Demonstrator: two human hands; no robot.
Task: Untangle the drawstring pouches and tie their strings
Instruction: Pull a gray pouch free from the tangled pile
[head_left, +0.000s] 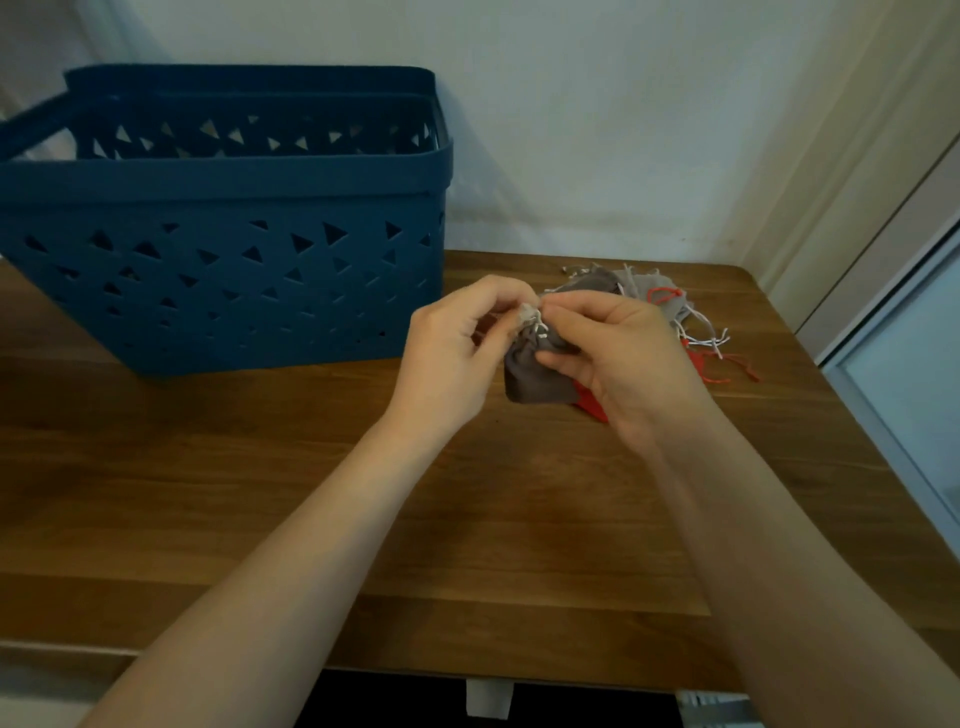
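Tying one grey pouch (530, 371): my left hand (452, 353) and right hand (618, 358) pinch its white string (535, 322); the tangled pile (670, 306) waits.

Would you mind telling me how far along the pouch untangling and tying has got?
Done: nothing visibly finished; no tied pouch lies apart, and the inside of the blue basket is hidden. In hand: the left hand and right hand both pinch the white drawstring at the neck of a dark grey pouch. Left: the pile of grey and red pouches, strings crossing, on the wooden table.
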